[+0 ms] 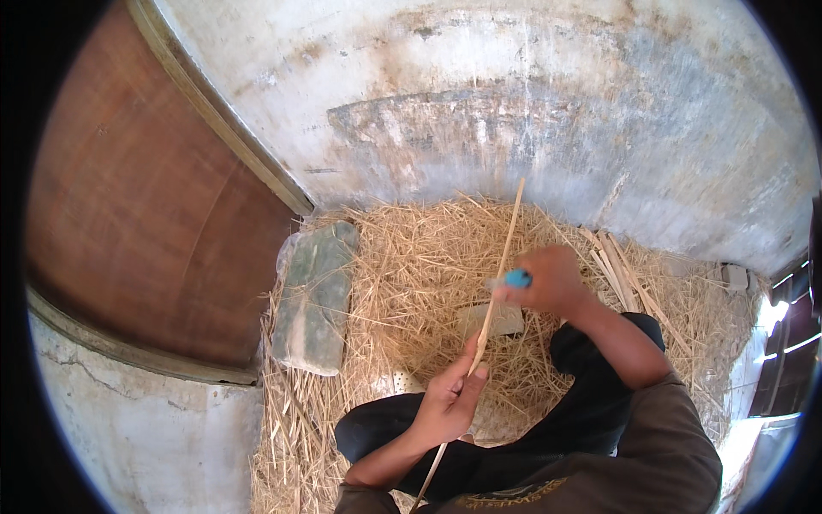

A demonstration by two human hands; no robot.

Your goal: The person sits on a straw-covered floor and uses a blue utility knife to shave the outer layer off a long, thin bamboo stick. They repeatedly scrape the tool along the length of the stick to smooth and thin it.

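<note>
A long, thin strip of pale wood or bamboo [511,231] runs slantwise from my lap up toward the wall. My left hand [451,397] is closed around its lower part, the thumb lying along it. Farther up, my right hand [552,278] grips a small blue-handled knife [518,277] against or very close to the strip. Motion smears that hand, and the blade is only a pale blur, so its contact with the strip cannot be made out. Beneath the strip, a flat greyish block [505,320] lies in the shavings between my legs.
Pale shavings [411,257] cover the floor around my crossed legs. A worn green slab-like cushion [318,295] lies at left, near a brown door panel [163,206]. Several split strips [615,270] rest at right. A stained wall [514,103] stands ahead.
</note>
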